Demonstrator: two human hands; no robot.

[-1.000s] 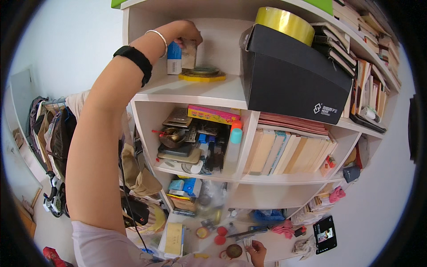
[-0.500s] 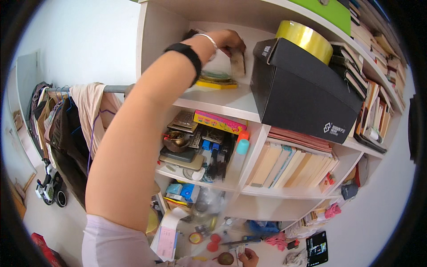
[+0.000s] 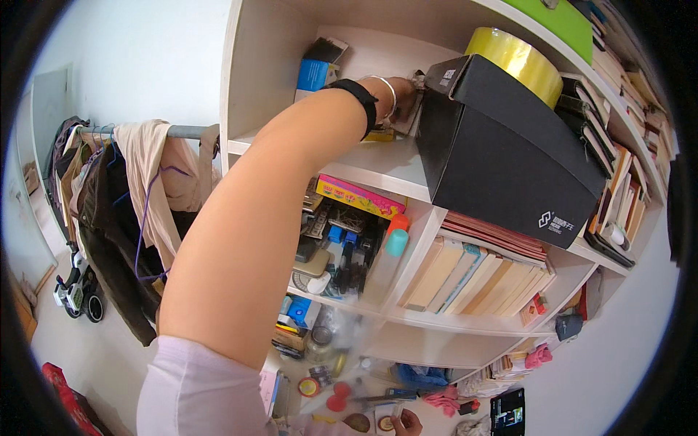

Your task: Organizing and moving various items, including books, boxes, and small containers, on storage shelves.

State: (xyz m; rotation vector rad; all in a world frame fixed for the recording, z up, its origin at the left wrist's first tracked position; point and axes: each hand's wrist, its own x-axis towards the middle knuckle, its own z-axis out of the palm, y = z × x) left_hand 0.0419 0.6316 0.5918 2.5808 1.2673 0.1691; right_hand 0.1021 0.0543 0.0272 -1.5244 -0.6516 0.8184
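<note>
I count one black box [image 3: 512,156], one yellow tape roll [image 3: 515,67], one blue carton [image 3: 314,75]. Left hand [image 3: 403,99]: fingers curled at a pale flat item [image 3: 412,122] beside the box; grip unclear. Right hand [image 3: 407,423]: fingers bent, hold indeterminate. Shelf edge [image 3: 385,180] below left hand; open room above.

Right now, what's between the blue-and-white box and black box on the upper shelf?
Head view shows your left hand, its silver bracelet, black wristband, a partly hidden pale item and a yellow object below.
</note>
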